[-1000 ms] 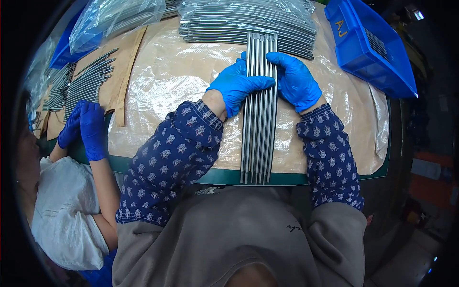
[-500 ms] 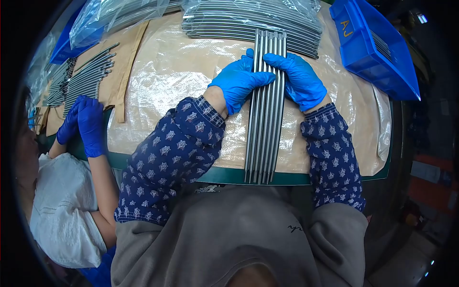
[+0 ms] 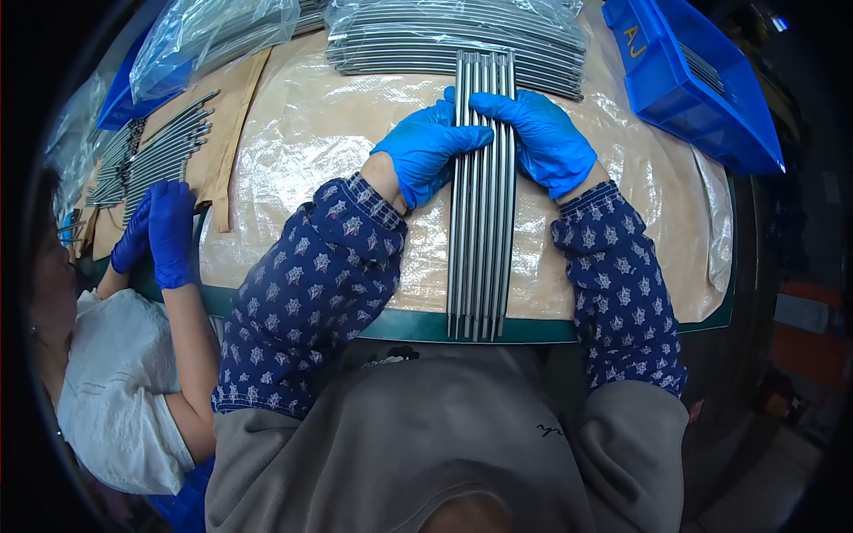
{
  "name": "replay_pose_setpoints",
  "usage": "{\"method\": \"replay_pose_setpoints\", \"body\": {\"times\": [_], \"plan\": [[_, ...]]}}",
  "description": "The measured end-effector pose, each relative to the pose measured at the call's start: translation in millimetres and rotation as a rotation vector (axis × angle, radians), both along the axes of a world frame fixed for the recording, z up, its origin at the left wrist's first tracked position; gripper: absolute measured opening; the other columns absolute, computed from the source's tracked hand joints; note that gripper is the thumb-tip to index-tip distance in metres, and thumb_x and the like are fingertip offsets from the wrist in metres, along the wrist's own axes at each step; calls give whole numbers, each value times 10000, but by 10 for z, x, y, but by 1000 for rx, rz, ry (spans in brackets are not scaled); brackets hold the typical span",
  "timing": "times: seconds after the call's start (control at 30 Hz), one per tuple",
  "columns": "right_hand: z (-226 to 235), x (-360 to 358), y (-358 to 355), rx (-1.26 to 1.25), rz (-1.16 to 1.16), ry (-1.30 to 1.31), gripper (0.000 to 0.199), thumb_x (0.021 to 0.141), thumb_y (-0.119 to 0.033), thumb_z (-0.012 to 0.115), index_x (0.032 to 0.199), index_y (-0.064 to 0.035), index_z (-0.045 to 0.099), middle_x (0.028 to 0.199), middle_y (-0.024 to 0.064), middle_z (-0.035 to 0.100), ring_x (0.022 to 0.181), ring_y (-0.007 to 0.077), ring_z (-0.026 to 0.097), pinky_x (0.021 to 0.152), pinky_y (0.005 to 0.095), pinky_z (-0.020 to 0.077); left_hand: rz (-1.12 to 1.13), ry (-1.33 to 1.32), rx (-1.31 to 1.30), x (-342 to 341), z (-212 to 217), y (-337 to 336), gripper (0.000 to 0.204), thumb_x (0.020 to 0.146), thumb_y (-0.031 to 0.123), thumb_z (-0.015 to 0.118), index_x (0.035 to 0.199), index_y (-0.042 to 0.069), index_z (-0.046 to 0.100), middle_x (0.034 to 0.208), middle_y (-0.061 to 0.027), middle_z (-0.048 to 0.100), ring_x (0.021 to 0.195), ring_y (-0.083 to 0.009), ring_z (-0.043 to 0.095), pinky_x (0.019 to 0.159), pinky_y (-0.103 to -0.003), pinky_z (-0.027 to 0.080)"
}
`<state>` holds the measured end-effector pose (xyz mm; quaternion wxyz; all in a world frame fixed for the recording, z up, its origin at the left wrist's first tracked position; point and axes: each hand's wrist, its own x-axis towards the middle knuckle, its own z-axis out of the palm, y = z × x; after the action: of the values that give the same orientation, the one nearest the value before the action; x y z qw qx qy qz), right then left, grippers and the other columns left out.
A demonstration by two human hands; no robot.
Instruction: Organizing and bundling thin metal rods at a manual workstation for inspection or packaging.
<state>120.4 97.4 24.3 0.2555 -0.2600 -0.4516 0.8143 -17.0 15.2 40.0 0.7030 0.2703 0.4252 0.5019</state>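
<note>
Several slim metal rods (image 3: pixel 480 235) lie side by side in a flat row, pointing from the table's near edge toward the back. My left hand (image 3: pixel 426 149), in a light blue glove, grips the row from its left side, thumb across the top. From the right, my right hand (image 3: pixel 544 140) in a matching glove closes on the same rods, its thumb lying over them a little farther up. The fingers under the rods are mostly hidden. Just beyond the rods' far ends rests a large stack of similar rods (image 3: pixel 453 44), partly under clear plastic.
A blue bin (image 3: pixel 675 107) with some rods stands at the back right. At left, a co-worker's purple-gloved hands (image 3: pixel 164 226) are near loose rods (image 3: pixel 169 147) on brown cardboard. Another plastic-covered rod bundle (image 3: pixel 213 40) is at the back left. Tan woven sheeting (image 3: pixel 329 115) covers the table.
My hands and the rods have shifted slightly left in the view, with the grip unchanged. The surroundings have shifted a little too.
</note>
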Motion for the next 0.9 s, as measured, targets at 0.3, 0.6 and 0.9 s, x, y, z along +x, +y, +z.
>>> {"method": "replay_pose_setpoints", "body": {"times": [0.3,0.6,0.9], "plan": [[78,-37,-69,43,-40,-39,285,801,-174,593,1008,21,571,844,107,628,708,145,628,626,214,527,31,44,7,3,-21,-17,254,791,71,589,1029,15,521,883,-82,611,761,-149,617,689,-250,527],[75,-29,-56,8,-43,53,259,829,-120,532,1024,49,544,907,137,609,776,174,622,678,234,529,40,136,36,54,50,-29,288,774,73,611,1042,14,524,904,-85,610,783,-144,609,703,-236,515],[88,-22,-37,-50,-45,70,259,821,-108,522,1016,62,530,887,144,607,763,175,624,676,239,534,74,210,29,84,60,-41,290,745,85,648,1010,20,552,882,-66,617,765,-133,610,680,-231,512]]}}
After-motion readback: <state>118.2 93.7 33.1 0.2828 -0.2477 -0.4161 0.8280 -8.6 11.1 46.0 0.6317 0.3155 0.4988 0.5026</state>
